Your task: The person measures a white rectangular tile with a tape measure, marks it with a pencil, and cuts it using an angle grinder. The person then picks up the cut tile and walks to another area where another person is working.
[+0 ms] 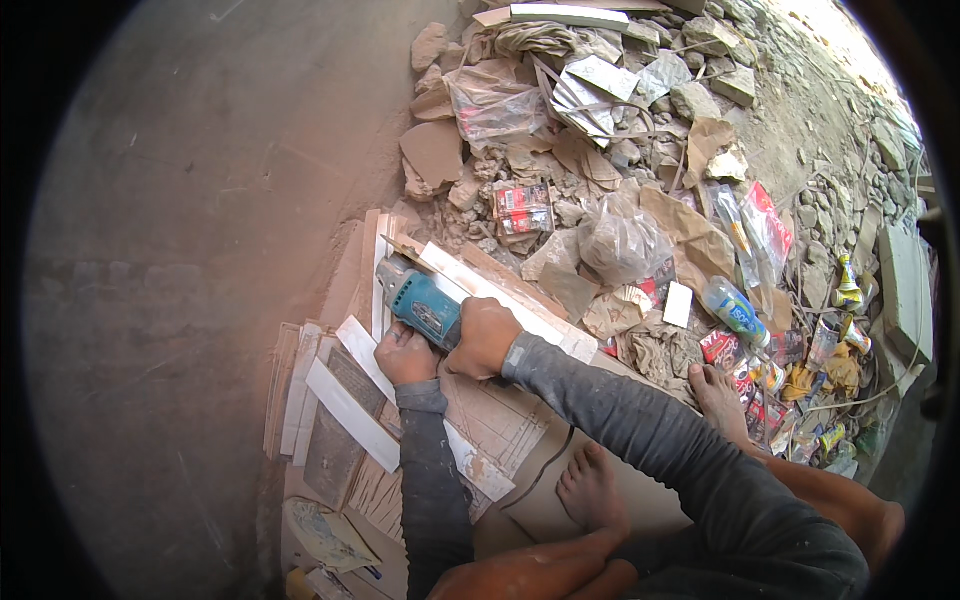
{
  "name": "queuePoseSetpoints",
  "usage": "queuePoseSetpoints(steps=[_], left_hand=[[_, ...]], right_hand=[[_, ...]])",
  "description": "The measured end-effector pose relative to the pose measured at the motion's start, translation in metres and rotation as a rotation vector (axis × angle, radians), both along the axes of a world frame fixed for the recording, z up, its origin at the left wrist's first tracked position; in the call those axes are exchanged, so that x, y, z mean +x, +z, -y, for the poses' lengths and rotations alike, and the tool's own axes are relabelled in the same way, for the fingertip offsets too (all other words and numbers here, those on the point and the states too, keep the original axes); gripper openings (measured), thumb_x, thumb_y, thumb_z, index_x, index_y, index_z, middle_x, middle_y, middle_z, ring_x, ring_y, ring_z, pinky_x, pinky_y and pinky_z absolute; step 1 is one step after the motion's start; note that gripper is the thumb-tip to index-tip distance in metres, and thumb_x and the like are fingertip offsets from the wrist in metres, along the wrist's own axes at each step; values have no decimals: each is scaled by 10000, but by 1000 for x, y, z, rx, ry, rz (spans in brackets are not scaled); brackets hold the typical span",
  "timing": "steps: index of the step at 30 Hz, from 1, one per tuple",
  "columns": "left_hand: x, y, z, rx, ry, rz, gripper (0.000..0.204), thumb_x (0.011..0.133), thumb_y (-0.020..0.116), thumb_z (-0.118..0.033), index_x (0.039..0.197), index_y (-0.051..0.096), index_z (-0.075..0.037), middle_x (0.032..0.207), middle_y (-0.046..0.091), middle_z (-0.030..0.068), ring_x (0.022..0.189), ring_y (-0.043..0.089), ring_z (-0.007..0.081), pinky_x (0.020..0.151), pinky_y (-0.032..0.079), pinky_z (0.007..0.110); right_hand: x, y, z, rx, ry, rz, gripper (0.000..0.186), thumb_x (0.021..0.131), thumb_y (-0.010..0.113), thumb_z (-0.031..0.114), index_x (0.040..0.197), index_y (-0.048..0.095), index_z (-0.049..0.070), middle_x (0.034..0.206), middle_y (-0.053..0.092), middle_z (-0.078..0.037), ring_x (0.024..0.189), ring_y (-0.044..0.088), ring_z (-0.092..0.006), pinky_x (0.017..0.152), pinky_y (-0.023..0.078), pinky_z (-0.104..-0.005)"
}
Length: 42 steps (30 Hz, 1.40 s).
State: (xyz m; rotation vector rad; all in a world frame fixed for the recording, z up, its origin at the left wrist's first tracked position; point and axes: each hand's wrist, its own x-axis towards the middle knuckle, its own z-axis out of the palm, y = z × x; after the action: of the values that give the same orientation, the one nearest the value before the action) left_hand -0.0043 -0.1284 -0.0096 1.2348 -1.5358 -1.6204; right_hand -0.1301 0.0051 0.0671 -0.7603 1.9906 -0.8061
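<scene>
My right hand is wrapped round the rear of a teal angle grinder. The grinder's head points up and left, its thin disc lying over pale tile strips. Close beneath the tool's body is my left hand, fingers curled; what they grip is hidden. A white tile strip runs up to its fingers. Beyond the grinder, a long white strip slants down to the right, and a narrow upright strip stands by the grinder's head.
Several cut strips and a grey-brown tile piece lie left of my forearms. Broken rubble, plastic bags, wrappers and a bottle cover the far and right ground. A dark cable curves near my bare foot. Reddish dust hazes the floor at left.
</scene>
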Motion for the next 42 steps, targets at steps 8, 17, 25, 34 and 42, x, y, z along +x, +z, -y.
queuePoseSetpoints(steps=[8, 17, 25, 34, 42], left_hand=[[-1, 4, -2, -29, -21, 25, 248, 901, 588, 110, 1131, 674, 137, 1046, 744, 153, 901, 727, 208, 837, 599, 319], [-4, 14, -7, -24, -23, 42, 281, 902, 579, 109, 1167, 661, 156, 1087, 740, 175, 932, 726, 217, 880, 589, 324], [-2, 10, -5, -10, -18, 32, 259, 901, 585, 109, 1145, 658, 154, 1076, 739, 180, 934, 730, 227, 895, 585, 322], [3, -1, 1, 6, -25, 12, 366, 863, 513, 151, 1208, 630, 173, 1091, 723, 204, 957, 717, 236, 886, 585, 328], [0, 5, -1, 6, -36, 4, 487, 815, 456, 180, 1283, 592, 194, 1141, 707, 239, 979, 722, 268, 898, 603, 365]], right_hand=[[-1, 2, -1, 10, 1, 28, 575, 668, 802, 281, 1050, 701, -136, 1084, 716, -343, 1030, 743, -426, 916, 609, -424], [-1, 0, 0, 21, 0, 15, 595, 665, 811, 292, 1064, 702, -135, 1089, 717, -341, 1037, 746, -417, 915, 610, -422], [-2, 3, -1, 38, 10, 38, 596, 670, 811, 295, 1067, 704, -136, 1089, 719, -340, 1037, 747, -417, 913, 612, -420], [0, 4, -6, 43, 5, 20, 579, 679, 809, 289, 1044, 703, -147, 1067, 717, -347, 1027, 748, -422, 903, 614, -423], [1, 3, -15, 17, 7, 42, 571, 676, 809, 273, 1035, 698, -157, 1066, 711, -358, 1026, 747, -425, 894, 614, -427]])
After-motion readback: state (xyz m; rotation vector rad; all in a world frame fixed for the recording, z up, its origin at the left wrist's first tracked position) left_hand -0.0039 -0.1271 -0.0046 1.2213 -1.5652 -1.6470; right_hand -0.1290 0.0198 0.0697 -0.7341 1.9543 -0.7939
